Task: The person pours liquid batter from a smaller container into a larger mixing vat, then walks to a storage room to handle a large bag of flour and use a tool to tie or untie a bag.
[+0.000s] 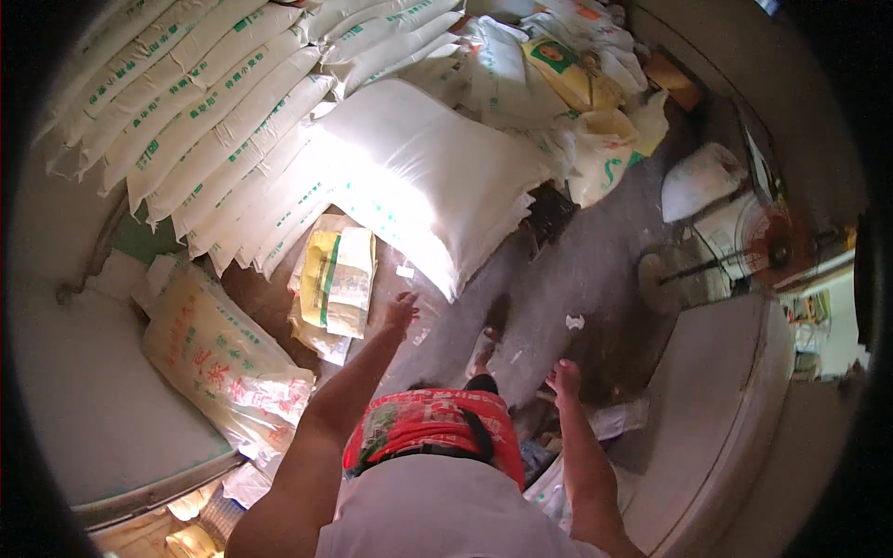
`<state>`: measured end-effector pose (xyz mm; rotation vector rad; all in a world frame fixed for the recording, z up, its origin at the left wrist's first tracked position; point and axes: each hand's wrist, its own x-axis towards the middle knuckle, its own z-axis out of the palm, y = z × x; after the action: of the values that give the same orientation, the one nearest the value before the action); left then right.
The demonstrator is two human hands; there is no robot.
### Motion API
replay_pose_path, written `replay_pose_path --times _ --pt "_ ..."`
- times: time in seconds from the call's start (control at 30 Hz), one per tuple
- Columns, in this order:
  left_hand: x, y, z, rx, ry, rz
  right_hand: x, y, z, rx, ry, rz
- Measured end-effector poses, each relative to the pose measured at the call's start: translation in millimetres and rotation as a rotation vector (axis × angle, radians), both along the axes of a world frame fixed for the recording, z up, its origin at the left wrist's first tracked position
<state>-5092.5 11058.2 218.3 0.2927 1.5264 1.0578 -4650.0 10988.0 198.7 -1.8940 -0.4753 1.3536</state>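
My left hand point(402, 311) hangs in the air with nothing in it, its fingers loosely bent, just right of a pile of folded woven sacks point(340, 275). Over the floor to the right is my right hand point(565, 380), also holding nothing; its fingers are partly curled. In front of me a large full white sack point(432, 153) lies against a tall stack of full white sacks point(209, 111) with green print. A red printed apron point(425, 418) is tied at my waist with a dark band.
A printed woven sack point(216, 349) lies at the left by a wall. Crumpled sacks point(603, 150) are heaped at the back right. At the right stand a pedestal fan point(771, 247) and a low pale wall point(711, 376). A small white scrap point(575, 321) is on the floor.
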Motion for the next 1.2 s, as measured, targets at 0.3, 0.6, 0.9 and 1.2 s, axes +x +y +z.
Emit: replay_pose_path --times 0.3,0.6,0.9,1.2 --pt "46.8 133.4 -6.4 -0.078 -0.157 0.378 -60.5 402.2 -8.4 0.466 -0.792 0.526" --pt "41.2 172.6 -36.1 0.141 -0.417 0.211 -133.8 607.3 11.0 0.477 -0.738 1.041" --pt "58.4 169.4 -44.2 0.462 -0.309 0.289 -133.8 635.3 19.9 0.260 -0.568 1.385" --pt "64.2 155.4 -51.5 0.360 0.061 0.286 -130.5 587.7 -3.3 0.548 -0.521 1.106"
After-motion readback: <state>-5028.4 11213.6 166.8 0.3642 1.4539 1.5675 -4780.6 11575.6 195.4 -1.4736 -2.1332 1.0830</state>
